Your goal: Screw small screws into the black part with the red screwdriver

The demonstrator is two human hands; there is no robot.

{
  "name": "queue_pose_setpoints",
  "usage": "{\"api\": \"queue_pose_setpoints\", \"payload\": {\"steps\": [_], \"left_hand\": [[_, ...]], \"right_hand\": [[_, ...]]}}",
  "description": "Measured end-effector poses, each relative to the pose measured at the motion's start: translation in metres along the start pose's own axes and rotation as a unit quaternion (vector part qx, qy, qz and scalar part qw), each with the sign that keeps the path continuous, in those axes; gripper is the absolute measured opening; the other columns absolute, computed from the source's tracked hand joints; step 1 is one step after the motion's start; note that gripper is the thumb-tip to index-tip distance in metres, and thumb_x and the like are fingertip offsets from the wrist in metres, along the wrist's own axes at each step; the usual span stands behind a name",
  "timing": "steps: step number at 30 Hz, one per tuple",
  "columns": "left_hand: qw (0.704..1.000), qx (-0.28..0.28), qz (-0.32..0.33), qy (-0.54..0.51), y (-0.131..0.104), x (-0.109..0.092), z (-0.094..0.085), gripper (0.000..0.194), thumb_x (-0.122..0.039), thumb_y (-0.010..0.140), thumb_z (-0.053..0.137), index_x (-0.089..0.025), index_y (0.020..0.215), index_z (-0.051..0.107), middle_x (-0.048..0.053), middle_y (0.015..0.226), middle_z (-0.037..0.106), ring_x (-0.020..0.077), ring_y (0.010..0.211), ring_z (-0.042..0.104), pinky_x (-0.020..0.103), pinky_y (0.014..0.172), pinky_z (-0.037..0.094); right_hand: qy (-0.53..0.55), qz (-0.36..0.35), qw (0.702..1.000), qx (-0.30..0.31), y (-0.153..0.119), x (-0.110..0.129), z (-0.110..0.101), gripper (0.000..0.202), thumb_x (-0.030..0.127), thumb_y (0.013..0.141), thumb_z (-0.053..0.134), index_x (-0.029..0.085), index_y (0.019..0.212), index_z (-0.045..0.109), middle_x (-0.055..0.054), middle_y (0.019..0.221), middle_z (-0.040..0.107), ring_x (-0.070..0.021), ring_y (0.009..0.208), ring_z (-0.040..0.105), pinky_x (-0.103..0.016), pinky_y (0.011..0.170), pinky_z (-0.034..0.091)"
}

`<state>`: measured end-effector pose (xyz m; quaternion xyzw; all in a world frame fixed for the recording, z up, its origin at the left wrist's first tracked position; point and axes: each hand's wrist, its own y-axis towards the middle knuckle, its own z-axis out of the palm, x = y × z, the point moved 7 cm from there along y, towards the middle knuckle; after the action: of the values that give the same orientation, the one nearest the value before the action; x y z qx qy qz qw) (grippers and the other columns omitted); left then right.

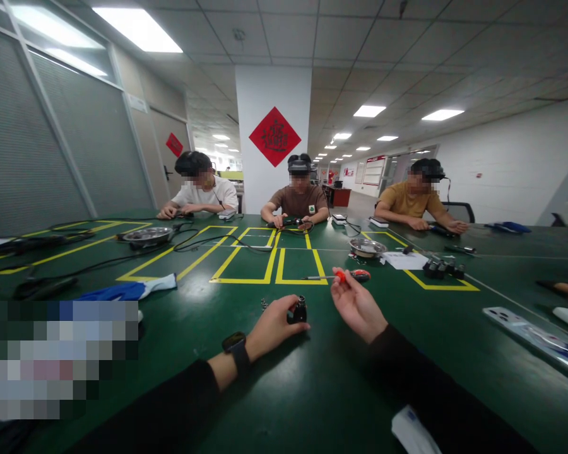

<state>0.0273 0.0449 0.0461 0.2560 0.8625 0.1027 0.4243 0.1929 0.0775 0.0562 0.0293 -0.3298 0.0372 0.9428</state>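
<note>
My left hand [277, 321], a dark watch on its wrist, is closed around a small black cylindrical part [300, 309] with a shiny top, standing upright just above or on the green table; I cannot tell which. My right hand [355, 302] is turned palm up, its fingers closed on a screwdriver [360, 275] with a red and black handle. The screwdriver's thin metal shaft points left, apart from the black part. Small metal pieces [264, 304] lie just behind my left hand.
Yellow tape [241, 281] marks rectangles on the table. Metal bowls [366, 248] [147, 236], black blocks [443, 268], white paper [404, 260] and cables lie around. A blue and white glove [127, 289] is at left, a phone-like object [534, 337] at right. Three people sit opposite.
</note>
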Motion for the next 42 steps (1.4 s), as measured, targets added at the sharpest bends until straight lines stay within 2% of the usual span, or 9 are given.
{"api": "queue_pose_setpoints", "payload": {"steps": [2, 6, 10, 12, 17, 21, 26, 31, 42], "left_hand": [[1.000, 0.004, 0.011, -0.023, 0.000, -0.002, -0.001, 0.048, -0.036, 0.065, 0.071, -0.018, 0.107, 0.057, 0.007, 0.104, 0.060, 0.0213, 0.094, 0.055, 0.033, 0.086, 0.042], [0.993, 0.066, 0.015, -0.097, 0.000, 0.000, 0.005, 0.043, -0.031, 0.073, 0.065, -0.018, 0.112, 0.054, 0.006, 0.102, 0.061, 0.0184, 0.092, 0.056, 0.032, 0.086, 0.043], [0.983, 0.087, 0.013, -0.163, 0.001, 0.003, 0.010, 0.033, -0.025, 0.076, 0.062, -0.016, 0.107, 0.056, 0.007, 0.105, 0.062, 0.0184, 0.096, 0.056, 0.032, 0.090, 0.041], [0.984, 0.081, 0.011, -0.161, 0.002, 0.004, 0.010, 0.033, -0.024, 0.076, 0.062, -0.015, 0.107, 0.056, 0.007, 0.105, 0.062, 0.0187, 0.096, 0.056, 0.032, 0.089, 0.041], [0.992, 0.076, 0.004, -0.103, 0.002, 0.002, 0.009, 0.029, -0.028, 0.078, 0.059, -0.015, 0.104, 0.057, 0.005, 0.096, 0.063, 0.0176, 0.088, 0.056, 0.029, 0.082, 0.043], [0.994, 0.069, 0.012, -0.087, 0.002, 0.004, 0.010, 0.028, -0.028, 0.078, 0.059, -0.016, 0.102, 0.058, 0.003, 0.095, 0.064, 0.0175, 0.087, 0.056, 0.029, 0.081, 0.042], [0.994, 0.067, 0.019, -0.084, 0.002, 0.004, 0.009, 0.022, -0.028, 0.078, 0.058, -0.015, 0.096, 0.058, 0.004, 0.091, 0.063, 0.0173, 0.084, 0.056, 0.028, 0.078, 0.042], [0.994, 0.071, 0.013, -0.077, 0.002, 0.002, 0.008, 0.022, -0.029, 0.078, 0.058, -0.015, 0.094, 0.058, 0.004, 0.091, 0.064, 0.0174, 0.082, 0.056, 0.028, 0.077, 0.043], [0.991, 0.072, -0.009, -0.110, 0.004, 0.004, 0.009, 0.026, -0.030, 0.078, 0.056, -0.014, 0.097, 0.062, 0.004, 0.091, 0.065, 0.0186, 0.084, 0.056, 0.029, 0.079, 0.042]], "right_hand": [[-0.014, 0.004, 1.000, 0.027, -0.007, -0.007, 0.009, 0.006, 0.018, 0.082, 0.057, 0.018, 0.088, 0.056, -0.003, 0.092, 0.066, -0.0073, 0.067, 0.061, -0.019, 0.064, 0.053], [-0.059, -0.005, 0.995, 0.084, -0.019, -0.018, 0.023, 0.020, 0.038, 0.081, 0.058, 0.019, 0.085, 0.052, 0.001, 0.071, 0.065, -0.0061, 0.044, 0.052, -0.018, 0.044, 0.047], [-0.078, -0.014, 0.989, 0.128, -0.026, -0.021, 0.033, 0.029, 0.030, 0.077, 0.064, 0.022, 0.101, 0.051, 0.002, 0.080, 0.063, -0.0108, 0.072, 0.064, -0.024, 0.069, 0.052], [-0.118, -0.043, 0.981, 0.149, -0.029, -0.018, 0.038, 0.028, 0.028, 0.078, 0.063, 0.020, 0.102, 0.051, 0.001, 0.083, 0.063, -0.0116, 0.075, 0.065, -0.025, 0.071, 0.052], [-0.263, -0.176, 0.934, 0.165, -0.042, -0.005, 0.046, 0.024, 0.042, 0.087, 0.044, 0.019, 0.095, 0.045, 0.003, 0.065, 0.060, -0.0095, 0.041, 0.054, -0.022, 0.042, 0.044], [-0.363, -0.253, 0.877, 0.186, -0.052, -0.003, 0.050, 0.020, 0.039, 0.089, 0.042, 0.020, 0.096, 0.044, 0.003, 0.067, 0.060, -0.0083, 0.043, 0.053, -0.023, 0.048, 0.044], [-0.430, -0.237, 0.839, 0.234, -0.055, -0.014, 0.051, 0.020, 0.037, 0.089, 0.042, 0.020, 0.098, 0.046, 0.001, 0.069, 0.059, -0.0106, 0.050, 0.056, -0.026, 0.055, 0.046], [-0.425, -0.239, 0.836, 0.254, -0.058, -0.016, 0.053, 0.018, 0.036, 0.088, 0.043, 0.021, 0.098, 0.045, 0.002, 0.069, 0.057, -0.0110, 0.051, 0.056, -0.025, 0.054, 0.045], [-0.428, -0.243, 0.843, 0.217, -0.054, -0.014, 0.048, 0.019, 0.036, 0.089, 0.043, 0.020, 0.098, 0.048, 0.002, 0.063, 0.057, -0.0120, 0.050, 0.056, -0.027, 0.057, 0.047]]}}
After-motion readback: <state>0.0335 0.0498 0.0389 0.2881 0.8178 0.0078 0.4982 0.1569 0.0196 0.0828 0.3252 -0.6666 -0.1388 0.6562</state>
